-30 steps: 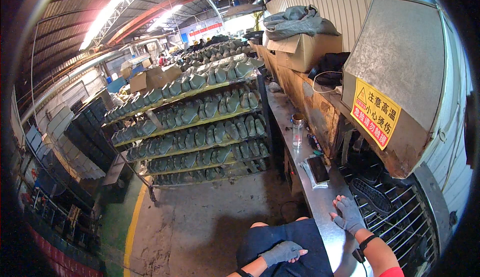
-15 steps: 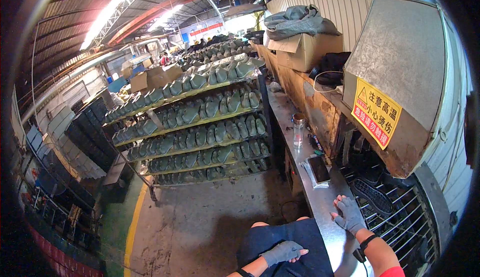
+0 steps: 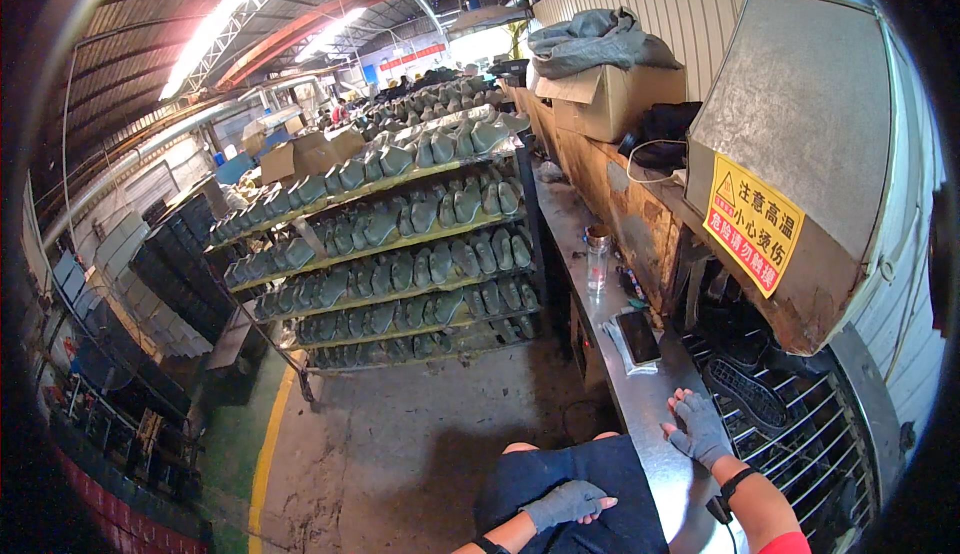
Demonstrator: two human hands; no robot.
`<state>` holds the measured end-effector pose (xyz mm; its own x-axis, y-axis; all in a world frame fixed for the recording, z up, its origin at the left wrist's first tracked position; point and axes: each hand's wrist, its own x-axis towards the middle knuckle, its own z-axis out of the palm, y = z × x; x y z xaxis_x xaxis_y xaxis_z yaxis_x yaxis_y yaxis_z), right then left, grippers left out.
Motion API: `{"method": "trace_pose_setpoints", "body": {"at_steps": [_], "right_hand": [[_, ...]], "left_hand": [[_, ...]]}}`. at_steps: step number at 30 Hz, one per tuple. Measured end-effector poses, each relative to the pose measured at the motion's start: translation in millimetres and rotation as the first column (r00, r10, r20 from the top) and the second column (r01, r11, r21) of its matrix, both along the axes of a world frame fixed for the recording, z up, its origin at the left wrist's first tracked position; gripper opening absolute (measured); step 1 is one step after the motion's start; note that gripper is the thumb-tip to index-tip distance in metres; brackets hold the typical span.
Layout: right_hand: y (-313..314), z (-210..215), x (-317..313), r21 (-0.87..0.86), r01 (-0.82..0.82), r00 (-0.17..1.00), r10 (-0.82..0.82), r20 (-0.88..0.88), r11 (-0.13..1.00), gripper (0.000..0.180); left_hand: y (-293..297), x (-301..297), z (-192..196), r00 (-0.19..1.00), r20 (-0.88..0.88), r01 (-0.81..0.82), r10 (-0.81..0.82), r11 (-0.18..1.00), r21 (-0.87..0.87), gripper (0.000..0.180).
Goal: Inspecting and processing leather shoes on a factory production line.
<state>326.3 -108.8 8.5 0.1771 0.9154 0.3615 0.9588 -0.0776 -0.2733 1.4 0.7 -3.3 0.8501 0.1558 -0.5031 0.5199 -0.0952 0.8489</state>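
My right hand [image 3: 697,428], in a grey fingerless glove, lies on the metal worktop [image 3: 655,454] with its fingers spread, holding nothing. Just beyond it is a dark phone [image 3: 637,340] on a pale cloth or packet [image 3: 616,346]. Beside this hand, a black shoe sole [image 3: 746,394] rests on a rack of metal rods [image 3: 800,444]. My left hand [image 3: 568,505], gloved the same way, rests on the dark apron [image 3: 620,464] over my lap. Its fingers are loosely curled and partly hidden, the thumb points right, and nothing shows in them.
A wheeled rack [image 3: 400,216] with several shelves of grey-green shoe lasts or shoe forms stands ahead. A clear bottle [image 3: 597,262] stands farther along the worktop. The large metal hood [image 3: 800,114] with a yellow warning label overhangs the rods on the right. A cardboard box [image 3: 640,104] sits behind.
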Motion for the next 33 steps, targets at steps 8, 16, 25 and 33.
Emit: {"method": "trace_pose_setpoints", "body": {"at_steps": [8, 16, 25, 33], "right_hand": [[1, -3, 2, 0.0, 0.006, 1.0, -0.006, -0.011, 1.0, 0.06], [2, -4, 1, 0.023, 0.006, 1.0, -0.007, 0.024, 1.0, 0.06], [0, -1, 0, -0.005, 0.014, 1.0, -0.014, 0.01, 1.0, 0.061], [0, -3, 1, -0.025, 0.009, 1.0, -0.008, 0.028, 1.0, 0.06]], "left_hand": [[0, 2, 1, 0.999, -0.032, -0.012, 0.011, 1.0, -0.008, 0.055], [0, 0, 3, 1.0, -0.019, -0.011, 0.011, 1.0, -0.009, 0.056], [0, 0, 1, 1.0, -0.006, 0.003, -0.003, 1.0, 0.016, 0.058], [-1, 1, -7, 0.999, -0.026, -0.024, 0.024, 1.0, -0.01, 0.058]]}}
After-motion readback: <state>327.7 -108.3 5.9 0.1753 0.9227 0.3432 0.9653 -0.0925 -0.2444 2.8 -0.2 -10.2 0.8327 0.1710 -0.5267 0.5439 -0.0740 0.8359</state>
